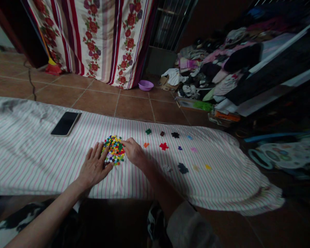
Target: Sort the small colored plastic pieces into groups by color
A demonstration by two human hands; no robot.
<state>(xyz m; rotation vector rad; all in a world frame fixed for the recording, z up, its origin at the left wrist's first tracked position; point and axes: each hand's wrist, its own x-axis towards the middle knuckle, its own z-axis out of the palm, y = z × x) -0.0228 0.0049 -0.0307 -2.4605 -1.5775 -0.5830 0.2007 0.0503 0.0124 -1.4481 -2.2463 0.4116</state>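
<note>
A heap of small multicoloured pieces (116, 150) lies on a striped cloth (54, 165). My left hand (95, 167) rests flat at the heap's left side, fingers stretched out and touching its edge. At the right side of the heap is my right hand (134, 151), its fingers bent and drawn together at the pieces; whatever they pinch is too small to make out. To the right are small groups sorted by colour, among them a green group (148, 131), a red group (164, 146), an orange group (146, 145), a black group (175, 135) and a dark grey group (182, 168).
A phone (65, 124) lies on the cloth to the left. Beyond the cloth are a tiled floor, a purple basin (146, 85), a red broom (53, 69) and a floral curtain (93, 41). Clothes (196, 65) are piled at the back right.
</note>
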